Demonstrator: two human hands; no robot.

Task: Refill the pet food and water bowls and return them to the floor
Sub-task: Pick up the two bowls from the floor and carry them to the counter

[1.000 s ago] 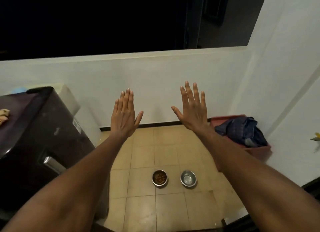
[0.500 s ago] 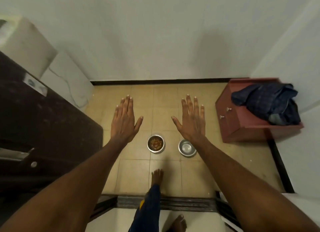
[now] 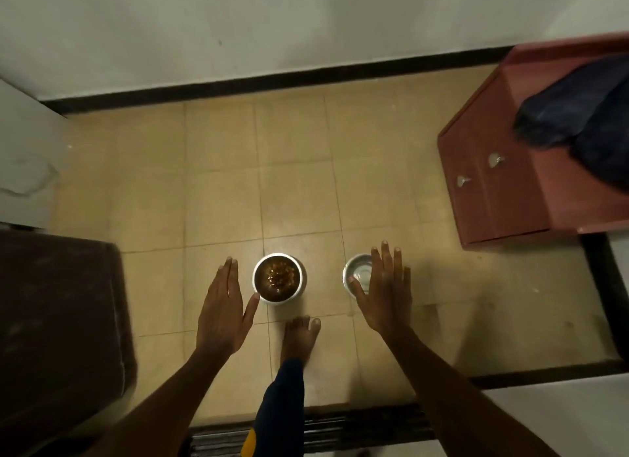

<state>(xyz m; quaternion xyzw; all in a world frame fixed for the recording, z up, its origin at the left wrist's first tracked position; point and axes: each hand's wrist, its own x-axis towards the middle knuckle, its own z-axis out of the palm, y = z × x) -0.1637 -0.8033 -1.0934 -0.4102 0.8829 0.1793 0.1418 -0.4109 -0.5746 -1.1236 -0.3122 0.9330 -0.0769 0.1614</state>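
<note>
Two bare forearms reach down into the view from the bottom edge, and between them stands a leg in a dark blue trouser with a yellow patch [image 3: 277,419], ending in a bare foot [image 3: 300,337] planted on the beige tiled floor [image 3: 221,191].

Taking the round steel bowl of brown pet food [image 3: 278,278] as the landmark: the foot stands just on the near side of it, toes pointing toward it. The left hand [image 3: 223,312] hangs flat and spread just to the left of that bowl, palm down, fingers straight, thumb tip close to the bowl's near-left rim; whether it touches cannot be told. Its grip is fully open and holds nothing.

To the right of the food bowl, apart from it, sits the round steel bowl of clear water [image 3: 357,276], also on the floor. The right hand [image 3: 384,291] is spread flat over that bowl's right half, covering part of the rim, thumb lying across the near edge. Its grip is likewise wide open, with nothing in it.

To the left of the food bowl and nearer the camera rises a dark brown appliance top [image 3: 58,320]. Far to the right and beyond stands a low reddish-brown cabinet with two small metal knobs [image 3: 503,191], with a dark blue cloth [image 3: 578,122] heaped on top. Farthest from the bowl, a black skirting strip [image 3: 272,82] runs below the white wall [image 3: 272,24].
</note>
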